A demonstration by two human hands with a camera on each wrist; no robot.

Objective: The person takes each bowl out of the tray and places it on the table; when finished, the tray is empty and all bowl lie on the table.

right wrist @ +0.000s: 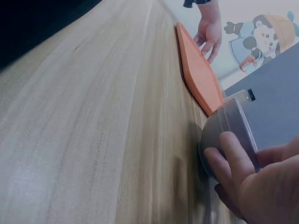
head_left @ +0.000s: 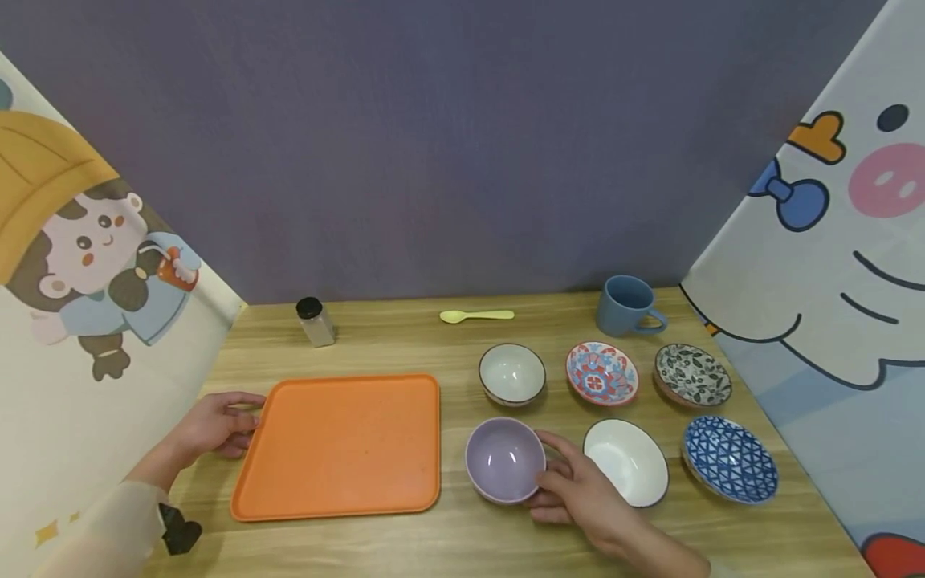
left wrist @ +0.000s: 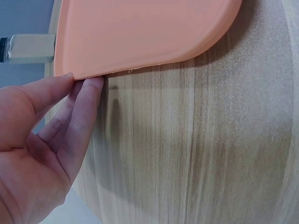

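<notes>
My left hand (head_left: pixel 219 423) is at the left edge of an orange tray (head_left: pixel 347 445) lying on the table. In the left wrist view, its thumb and fingers (left wrist: pixel 86 100) pinch the tray's rim. Right of the tray, my right hand (head_left: pixel 578 490) holds a small purple bowl (head_left: pixel 504 459) by its right side. The right wrist view has fingers (right wrist: pixel 236 156) against the bowl's outer wall, with the thumb partly hidden behind it. Close by the right hand sits a white oval bowl (head_left: pixel 627 461) with a dark rim.
Behind the purple bowl stand a white round bowl (head_left: pixel 512 374), a red-and-blue patterned dish (head_left: pixel 602 373) and a leaf-patterned bowl (head_left: pixel 694 375). A blue-and-white bowl (head_left: pixel 730 459) is far right. Along the back are a black-capped jar (head_left: pixel 315 323), a yellow spoon (head_left: pixel 477 316) and a blue mug (head_left: pixel 625 306).
</notes>
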